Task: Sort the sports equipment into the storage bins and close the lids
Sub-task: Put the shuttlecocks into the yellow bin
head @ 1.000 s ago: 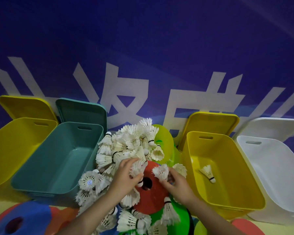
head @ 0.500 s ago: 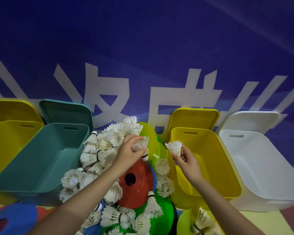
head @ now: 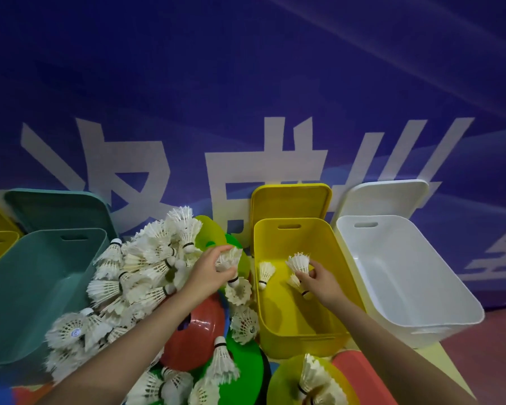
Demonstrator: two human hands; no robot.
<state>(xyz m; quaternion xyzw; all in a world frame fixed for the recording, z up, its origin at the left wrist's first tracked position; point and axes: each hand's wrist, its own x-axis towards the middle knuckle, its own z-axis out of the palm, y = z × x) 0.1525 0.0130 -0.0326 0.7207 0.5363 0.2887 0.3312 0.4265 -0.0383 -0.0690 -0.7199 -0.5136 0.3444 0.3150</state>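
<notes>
While gripping shuttlecocks (head: 298, 263) (both): hands (head: 323, 280).

The right hand (head: 319, 280) has carried its shuttlecock (head: 299, 263) over into the yellow bin (head: 292, 328) (another seemingly falling there), while the left hand (head: 209, 276) lifts one shuttlecock (head: 230, 263) from the pile.

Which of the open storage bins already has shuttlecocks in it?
The yellow bin between the pile and the white bin. A shuttlecock lies inside, and the right hand holds another over it. The teal bin and white bin show none.
</notes>
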